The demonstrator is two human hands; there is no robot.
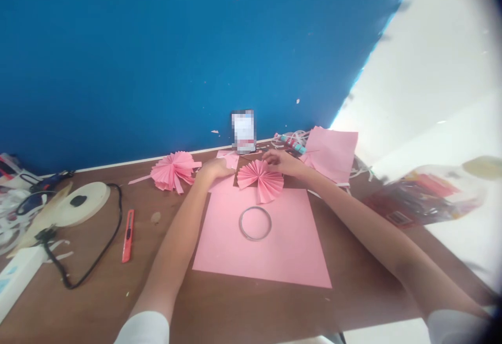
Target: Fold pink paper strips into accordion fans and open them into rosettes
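Observation:
A pleated pink paper rosette [260, 181] lies over the far edge of a flat pink paper sheet [262, 260]. My right hand [281, 161] is at its upper right rim, with curled fingers pinching the folds. Just left of it, my left hand [214, 168] rests with fingers stretched over a small pink paper piece [228, 159]; its fingertips are partly hidden. A thin grey ring [255, 238] lies on the big sheet, nearer to me. Beyond my left wrist sits another fluffy pink paper rosette [172, 170] with loose strips.
On the left are a red box cutter [127, 236], a white ribbon roll [84, 205], a black cable [113, 247] and a white power strip [19, 276]. A phone-like device [243, 130] leans on the blue wall. Pink sheets [333, 150] and a plastic packet [423, 192] lie right.

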